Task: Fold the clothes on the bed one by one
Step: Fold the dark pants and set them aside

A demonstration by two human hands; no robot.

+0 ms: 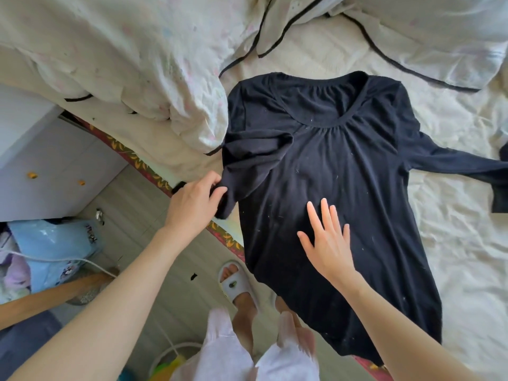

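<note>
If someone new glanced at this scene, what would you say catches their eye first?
Most striking is the black long-sleeved top spread face-up on the cream bed sheet, hem hanging over the bed's near edge. The left hand grips its bunched left-side sleeve while the right hand presses flat on the front. A rumpled pale duvet fills the upper left.

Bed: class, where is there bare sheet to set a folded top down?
Bare sheet lies right of the black top, below its spread sleeve. The quilt crowds the upper left; the left hand works there.
</note>
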